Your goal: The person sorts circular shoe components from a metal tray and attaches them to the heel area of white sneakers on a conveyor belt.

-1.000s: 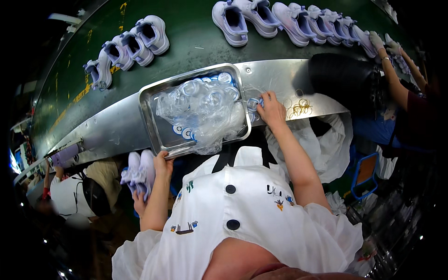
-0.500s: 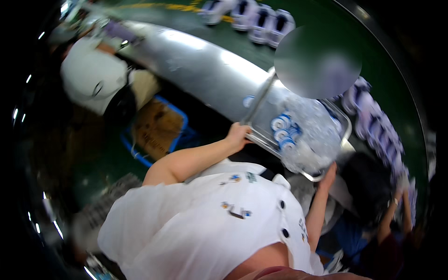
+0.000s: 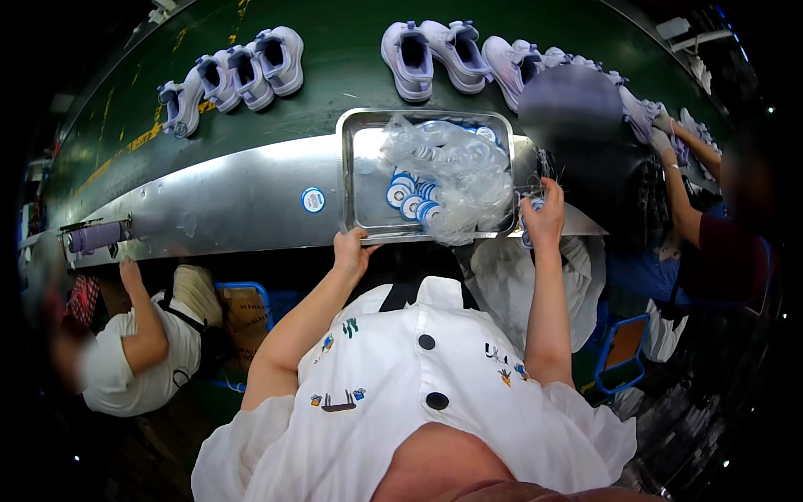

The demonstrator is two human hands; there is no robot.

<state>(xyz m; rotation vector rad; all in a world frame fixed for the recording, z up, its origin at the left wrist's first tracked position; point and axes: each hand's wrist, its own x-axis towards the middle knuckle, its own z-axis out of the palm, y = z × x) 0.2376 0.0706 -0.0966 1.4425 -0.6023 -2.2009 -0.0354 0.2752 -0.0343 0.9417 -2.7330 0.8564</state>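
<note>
A shallow metal tray point(image 3: 346, 167) rests on the steel bench ledge in front of me. Inside it lie a crumpled clear plastic bag point(image 3: 464, 180) and several round blue-and-white discs point(image 3: 411, 207), some stacked, others covered by the plastic. My left hand point(image 3: 351, 253) is closed on the tray's near edge at the left corner. Just beyond the tray's right side, my right hand point(image 3: 547, 214) is closed on what looks like a blue-and-white disc point(image 3: 526, 233), mostly hidden by the fingers. Thin strands show around those fingers. One loose disc point(image 3: 313, 200) lies flat left of the tray.
Pale lilac sneakers point(image 3: 407, 60) line the green belt point(image 3: 335, 63) beyond the steel ledge point(image 3: 242, 197). A co-worker's gloved hands point(image 3: 662, 134) touch shoes at right; another person point(image 3: 138, 351) sits at left. A black bag-like thing point(image 3: 611, 184) and white plastic point(image 3: 577, 284) are near my right arm.
My view has turned and steadied. The tray now sits squarely on the ledge before me. My right hand has left the tray's edge and moved beside it; my left still grips the rim.
</note>
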